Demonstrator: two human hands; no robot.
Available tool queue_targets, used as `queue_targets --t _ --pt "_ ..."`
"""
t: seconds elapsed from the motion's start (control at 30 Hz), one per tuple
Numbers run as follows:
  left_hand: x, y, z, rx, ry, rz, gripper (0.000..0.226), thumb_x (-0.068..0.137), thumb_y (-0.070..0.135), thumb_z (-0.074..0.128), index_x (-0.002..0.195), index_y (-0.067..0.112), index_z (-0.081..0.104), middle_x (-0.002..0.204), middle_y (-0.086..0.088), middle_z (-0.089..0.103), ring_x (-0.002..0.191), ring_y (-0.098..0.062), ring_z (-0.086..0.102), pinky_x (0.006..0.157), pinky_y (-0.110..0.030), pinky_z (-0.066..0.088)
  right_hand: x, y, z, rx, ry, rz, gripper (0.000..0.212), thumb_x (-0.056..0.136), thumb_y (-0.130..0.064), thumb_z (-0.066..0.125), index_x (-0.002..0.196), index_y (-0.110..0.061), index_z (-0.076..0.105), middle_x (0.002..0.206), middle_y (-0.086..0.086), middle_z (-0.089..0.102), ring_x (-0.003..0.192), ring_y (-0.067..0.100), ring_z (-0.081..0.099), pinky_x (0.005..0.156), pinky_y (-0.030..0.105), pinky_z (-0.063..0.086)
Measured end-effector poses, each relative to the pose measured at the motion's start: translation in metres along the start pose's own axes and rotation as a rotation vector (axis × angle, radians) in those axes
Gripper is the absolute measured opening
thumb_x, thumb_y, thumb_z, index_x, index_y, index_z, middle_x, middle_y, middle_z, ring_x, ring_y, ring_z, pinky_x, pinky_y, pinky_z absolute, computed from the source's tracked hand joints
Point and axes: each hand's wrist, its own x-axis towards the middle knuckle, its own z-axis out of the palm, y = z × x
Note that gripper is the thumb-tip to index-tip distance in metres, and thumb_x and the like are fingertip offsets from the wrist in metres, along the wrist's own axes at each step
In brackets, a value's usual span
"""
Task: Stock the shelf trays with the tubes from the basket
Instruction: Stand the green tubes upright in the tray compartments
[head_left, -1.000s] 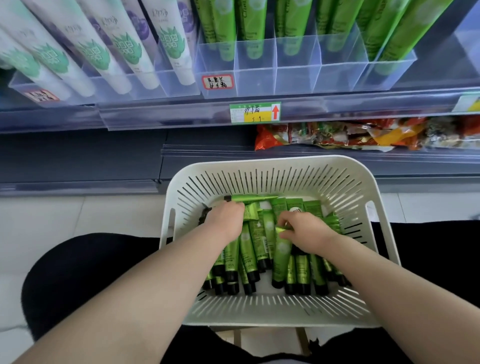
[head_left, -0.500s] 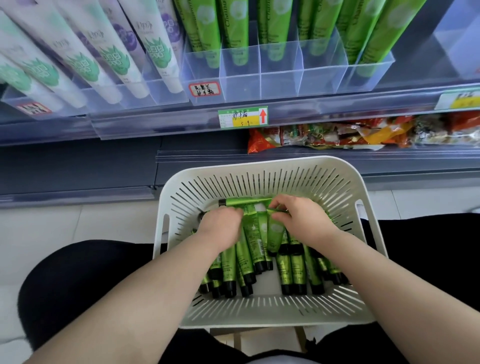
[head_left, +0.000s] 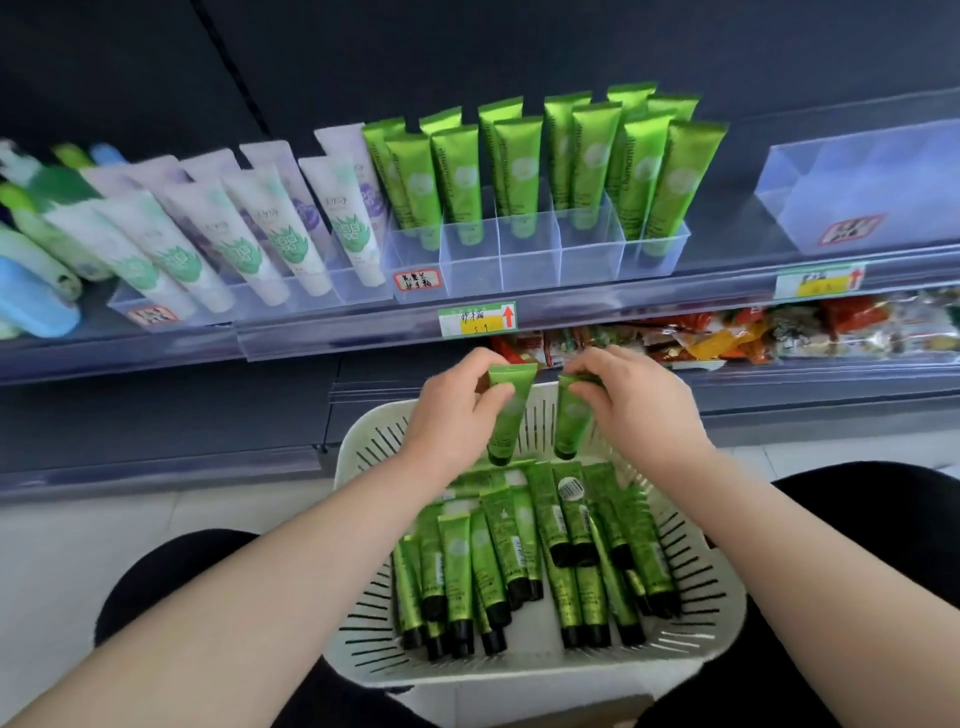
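Nearest, resting across black-clad knees (head_left: 171, 582): the white slotted basket (head_left: 717, 613), holding a loose heap of green tubes (head_left: 524, 561), black caps mostly toward the body, one with a barcode sticker facing up. Just above the far rim, hovering: the left hand (head_left: 447, 415), pinching one green tube (head_left: 511, 410) by its crimped end, cap hanging down; close beside it, the right hand (head_left: 639, 410), fingers closed around the top of a second tube (head_left: 574, 421), also hanging cap-down. Both clear of the heap, not touching each other.

Judging by this, carrying a pair from basket to shelf, the picking done, the placing not yet begun. Calling next for a lift up and forward over the shelf lip, keeping each tube cap-down, then a drop into the clear divided tray (head_left: 530, 254). Looking half-filled: tubes standing at the back of its slots, front sections appearing bare, so probably aiming there, and needing care not to knock the standing row (head_left: 540, 166).

Further left on the same shelf, leaning in their own tray: white and lilac tubes (head_left: 244, 244), with bottles (head_left: 36, 270) beyond them. Further right, sitting apparently empty: another clear box (head_left: 872, 192). Running along the shelf edge: price labels (head_left: 477, 320) with red arrows. Below, showing on a lower shelf: crinkled snack packets (head_left: 727, 338). Underfoot, pale floor tile (head_left: 62, 561); behind everything, a dark back panel (head_left: 467, 52).
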Motion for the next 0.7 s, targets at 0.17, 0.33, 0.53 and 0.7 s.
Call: queue_targets --t 0.17,0.33,0.53,0.7 --pt "0.049 0.066 -0.034 -0.095 0.177 0.133 0.017 0.091 0.022 0.061 0.101 0.034 0.056 0.083 0.008 0.065 0.076 -0.012 0.063 0.069 -0.034 0.053 0.034 -0.004 -0.055 -0.065 0.13 -0.037 0.017 0.092 -0.028 0.056 0.107 -0.024 0.064 0.1 -0.002 0.065 0.093 0.026 0.059 0.067 0.037 0.05" --pt "0.103 0.118 -0.059 -0.211 0.325 0.178 0.018 0.088 0.017 0.058 0.101 0.03 0.055 0.088 -0.007 0.066 0.083 -0.027 0.065 0.074 -0.05 0.056 0.062 -0.001 -0.099 -0.078 0.222 -0.023 0.018 0.093 -0.028 0.054 0.108 -0.024 0.064 0.103 -0.002 0.065 0.097 0.024 0.057 0.07 0.037 0.049" --pt "0.155 0.149 -0.057 -0.163 0.373 0.172 0.013 0.085 0.012 0.059 0.092 0.023 0.061 0.086 -0.002 0.067 0.084 -0.024 0.065 0.074 -0.048 0.056 0.086 0.005 -0.121 -0.099 0.255 0.0 0.02 0.094 -0.028 0.053 0.111 -0.026 0.063 0.105 -0.001 0.064 0.099 0.025 0.057 0.072 0.039 0.05" --pt "0.181 0.151 -0.036 -0.013 0.324 0.134 0.013 0.085 0.011 0.062 0.092 0.022 0.063 0.081 0.002 0.065 0.077 -0.021 0.063 0.073 -0.036 0.053 0.089 0.014 -0.118 -0.107 0.227 -0.008 0.02 0.094 -0.028 0.053 0.111 -0.026 0.062 0.103 -0.002 0.064 0.096 0.023 0.057 0.074 0.04 0.05"
